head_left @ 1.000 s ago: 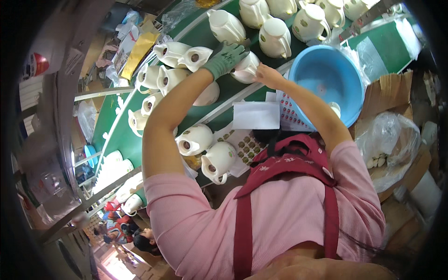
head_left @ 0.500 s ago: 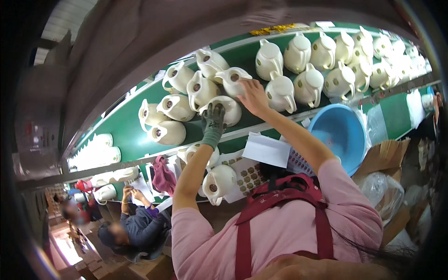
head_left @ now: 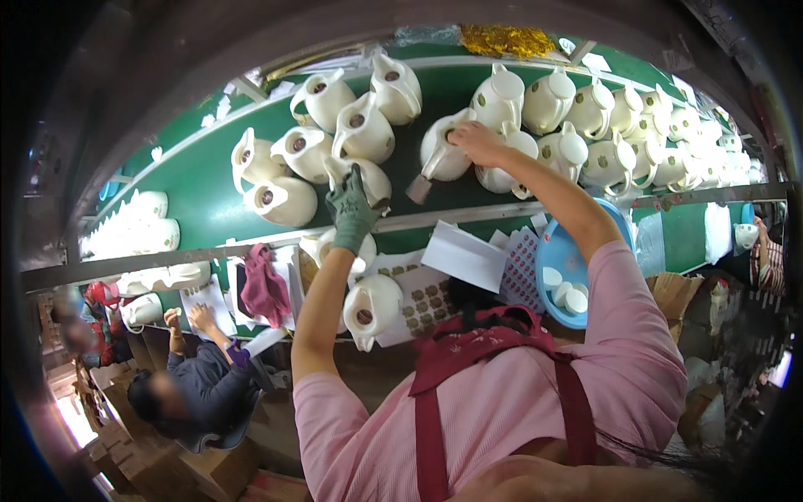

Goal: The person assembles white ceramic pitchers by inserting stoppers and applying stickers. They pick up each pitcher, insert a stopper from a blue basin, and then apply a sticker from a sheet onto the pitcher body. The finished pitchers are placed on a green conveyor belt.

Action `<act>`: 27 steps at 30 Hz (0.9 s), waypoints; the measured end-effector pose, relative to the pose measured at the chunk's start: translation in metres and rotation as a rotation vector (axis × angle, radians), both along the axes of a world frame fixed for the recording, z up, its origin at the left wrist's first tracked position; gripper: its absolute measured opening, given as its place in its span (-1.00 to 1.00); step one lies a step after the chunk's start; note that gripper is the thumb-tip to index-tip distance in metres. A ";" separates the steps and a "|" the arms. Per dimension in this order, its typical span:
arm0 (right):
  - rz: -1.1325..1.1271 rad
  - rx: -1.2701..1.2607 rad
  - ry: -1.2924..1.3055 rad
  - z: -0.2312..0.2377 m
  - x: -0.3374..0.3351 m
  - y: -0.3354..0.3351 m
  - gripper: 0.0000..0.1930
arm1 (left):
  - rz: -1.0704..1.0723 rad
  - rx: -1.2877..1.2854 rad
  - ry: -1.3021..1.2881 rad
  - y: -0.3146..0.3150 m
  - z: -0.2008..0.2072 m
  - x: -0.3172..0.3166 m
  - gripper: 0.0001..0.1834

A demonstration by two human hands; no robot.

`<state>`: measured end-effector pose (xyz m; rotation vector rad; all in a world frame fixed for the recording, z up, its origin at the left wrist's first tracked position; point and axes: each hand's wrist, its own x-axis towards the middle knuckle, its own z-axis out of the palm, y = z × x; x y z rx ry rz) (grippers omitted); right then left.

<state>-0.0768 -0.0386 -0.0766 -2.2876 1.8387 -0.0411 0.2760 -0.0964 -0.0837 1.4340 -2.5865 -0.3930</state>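
Handled separately, likely for steadiness.
Right grip (head_left: 477, 144) pinches one-o'clock jug (head_left: 442, 152); gloved left grip (head_left: 352, 209) touches eleven-o'clock jug (head_left: 373, 180), closure unclear.

There are over twenty white pitchers (head_left: 370, 140), one green glove (head_left: 351, 211) and one rumpled pink cloth (head_left: 266, 289).

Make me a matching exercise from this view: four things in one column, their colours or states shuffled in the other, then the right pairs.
Things
1. Left hand
2. Right hand
3. Basin
4. Tinsel-like heap

Colours and states
A. Blue, with white round pieces inside
B. Bare, touching a white pitcher
C. Shiny gold
D. Wearing a grey-green glove

Right pairs: 1-D, 2-B, 3-A, 4-C
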 end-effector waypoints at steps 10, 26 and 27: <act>-0.021 -0.070 -0.033 -0.024 0.031 0.031 -0.56 | -0.196 -0.097 -0.455 -0.042 0.021 -0.005 0.21; -0.371 -0.099 -0.060 -0.117 0.181 0.245 -0.65 | 0.132 -0.021 0.402 0.122 0.078 0.147 -0.53; -0.384 -0.086 -0.046 -0.137 0.177 0.248 -0.65 | 0.100 -0.050 0.460 0.134 0.085 0.143 -0.54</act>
